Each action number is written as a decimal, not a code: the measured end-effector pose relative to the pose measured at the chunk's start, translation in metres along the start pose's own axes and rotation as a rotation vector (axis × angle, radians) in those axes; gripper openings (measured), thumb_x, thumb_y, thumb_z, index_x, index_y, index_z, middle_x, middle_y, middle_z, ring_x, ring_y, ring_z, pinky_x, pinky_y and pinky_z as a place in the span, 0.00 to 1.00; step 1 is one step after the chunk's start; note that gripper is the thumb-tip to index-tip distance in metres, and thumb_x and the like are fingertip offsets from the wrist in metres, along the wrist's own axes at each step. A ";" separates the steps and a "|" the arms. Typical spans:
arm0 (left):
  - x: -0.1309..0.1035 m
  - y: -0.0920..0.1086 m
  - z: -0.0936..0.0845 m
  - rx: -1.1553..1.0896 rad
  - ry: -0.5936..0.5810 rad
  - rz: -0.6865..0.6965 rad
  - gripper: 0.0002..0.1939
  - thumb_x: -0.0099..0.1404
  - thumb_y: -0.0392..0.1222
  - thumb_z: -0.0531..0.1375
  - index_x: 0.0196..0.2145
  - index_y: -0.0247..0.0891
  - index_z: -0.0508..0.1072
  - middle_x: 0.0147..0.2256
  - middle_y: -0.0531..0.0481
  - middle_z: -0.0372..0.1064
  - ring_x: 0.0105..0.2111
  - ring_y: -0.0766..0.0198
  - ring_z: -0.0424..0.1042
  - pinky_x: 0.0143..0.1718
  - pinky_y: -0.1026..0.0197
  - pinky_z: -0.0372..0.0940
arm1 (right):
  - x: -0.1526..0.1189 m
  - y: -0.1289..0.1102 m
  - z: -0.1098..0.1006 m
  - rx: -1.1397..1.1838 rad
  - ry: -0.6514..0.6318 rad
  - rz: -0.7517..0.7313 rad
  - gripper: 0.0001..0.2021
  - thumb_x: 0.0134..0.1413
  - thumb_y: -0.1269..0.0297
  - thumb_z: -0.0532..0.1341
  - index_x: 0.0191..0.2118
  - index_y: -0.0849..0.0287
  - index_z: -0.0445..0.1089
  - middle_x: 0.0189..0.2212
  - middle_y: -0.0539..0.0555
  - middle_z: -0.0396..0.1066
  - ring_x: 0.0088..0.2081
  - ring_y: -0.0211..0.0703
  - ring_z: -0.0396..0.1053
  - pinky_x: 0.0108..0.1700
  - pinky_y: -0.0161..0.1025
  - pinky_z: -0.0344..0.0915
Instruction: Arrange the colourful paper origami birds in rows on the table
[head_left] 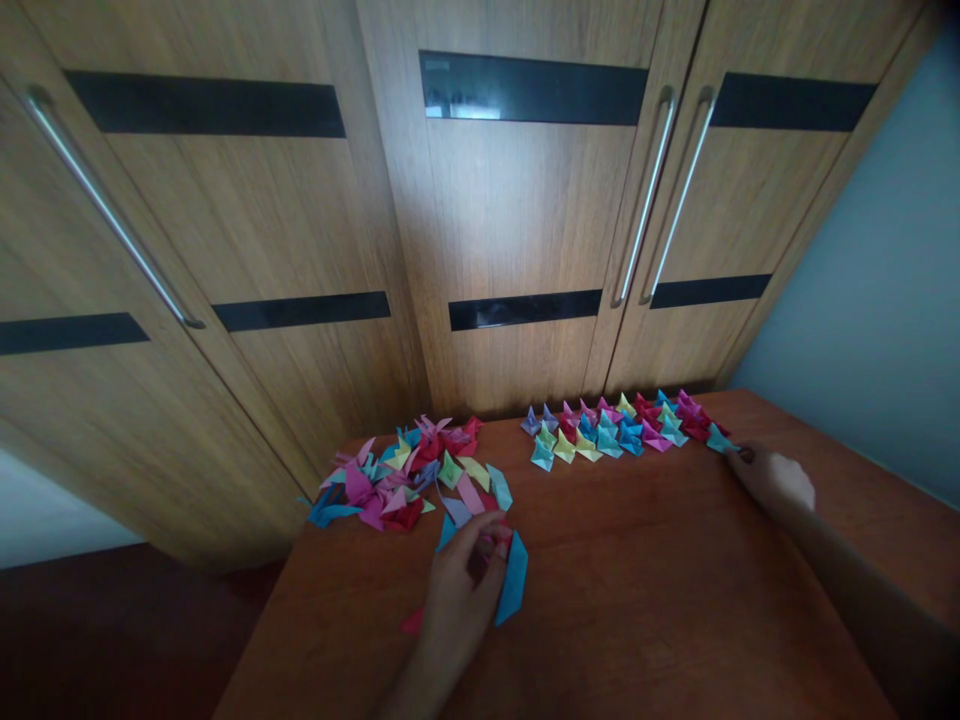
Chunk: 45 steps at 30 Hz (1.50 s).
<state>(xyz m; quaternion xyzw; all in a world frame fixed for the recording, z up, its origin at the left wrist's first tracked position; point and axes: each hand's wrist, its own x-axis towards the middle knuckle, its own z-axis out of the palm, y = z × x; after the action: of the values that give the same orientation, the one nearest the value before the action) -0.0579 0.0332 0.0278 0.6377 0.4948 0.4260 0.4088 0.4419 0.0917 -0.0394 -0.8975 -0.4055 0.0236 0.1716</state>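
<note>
My right hand (772, 480) is closed in a pinch on a teal folded paper piece (720, 440) at the right end of rows of origami pieces (607, 432). These rows hold several small folded papers in purple, yellow, blue, pink, red and teal. My left hand (469, 575) has its fingers curled together over flat folded papers near the front left; a bit of red or pink paper shows at its fingertips. Beside it lies a blue folded strip (514, 580). Behind that hand spreads a loose heap of colourful origami (375, 490). The left palm is hidden.
The brown wooden table (637, 600) stands against a wooden wardrobe (510, 220) with metal handles and black panels. A blue-grey wall (870, 300) borders the table on the right. The table's left edge drops to a dark floor (112, 630).
</note>
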 end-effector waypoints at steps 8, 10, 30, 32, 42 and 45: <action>0.000 0.000 -0.001 0.014 0.005 0.002 0.15 0.61 0.42 0.56 0.45 0.38 0.73 0.38 0.46 0.75 0.35 0.59 0.73 0.35 0.60 0.68 | 0.000 -0.001 -0.001 0.040 -0.006 0.014 0.22 0.48 0.46 0.56 0.44 0.54 0.73 0.36 0.68 0.72 0.33 0.55 0.68 0.29 0.44 0.55; 0.000 0.001 -0.001 0.022 -0.001 0.000 0.15 0.61 0.42 0.56 0.45 0.38 0.73 0.38 0.46 0.75 0.35 0.59 0.73 0.36 0.60 0.67 | 0.000 -0.002 -0.002 0.039 -0.019 0.019 0.22 0.48 0.46 0.56 0.43 0.53 0.73 0.38 0.67 0.72 0.33 0.54 0.68 0.30 0.44 0.55; 0.027 -0.016 -0.059 0.572 0.197 0.267 0.13 0.63 0.39 0.53 0.44 0.42 0.72 0.44 0.47 0.72 0.44 0.57 0.71 0.47 0.57 0.64 | -0.127 -0.120 0.031 0.426 0.023 -0.524 0.17 0.54 0.50 0.52 0.38 0.56 0.71 0.31 0.55 0.75 0.32 0.48 0.72 0.33 0.39 0.64; 0.032 -0.020 -0.081 0.691 0.289 0.239 0.13 0.63 0.40 0.53 0.44 0.41 0.72 0.44 0.46 0.71 0.43 0.56 0.71 0.46 0.57 0.64 | -0.149 -0.150 0.036 0.439 -0.038 -0.608 0.17 0.57 0.51 0.51 0.37 0.56 0.71 0.30 0.54 0.75 0.31 0.46 0.72 0.33 0.38 0.64; 0.034 -0.041 -0.124 0.955 0.130 0.020 0.12 0.63 0.43 0.53 0.40 0.39 0.72 0.38 0.45 0.73 0.36 0.58 0.72 0.37 0.61 0.63 | -0.182 -0.193 0.037 0.506 -0.180 -0.746 0.12 0.57 0.58 0.51 0.30 0.55 0.70 0.25 0.51 0.72 0.28 0.42 0.69 0.31 0.36 0.61; 0.035 -0.042 -0.122 0.927 0.053 0.005 0.10 0.62 0.41 0.54 0.39 0.40 0.73 0.37 0.46 0.74 0.36 0.58 0.72 0.35 0.62 0.62 | -0.181 -0.191 0.036 0.546 -0.189 -0.761 0.13 0.57 0.59 0.51 0.30 0.56 0.70 0.25 0.51 0.72 0.28 0.42 0.69 0.31 0.36 0.61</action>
<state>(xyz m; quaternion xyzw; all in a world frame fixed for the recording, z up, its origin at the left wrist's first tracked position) -0.1801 0.0867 0.0301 0.7434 0.6416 0.1769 0.0666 0.1767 0.0852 -0.0282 -0.6012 -0.6982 0.1464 0.3600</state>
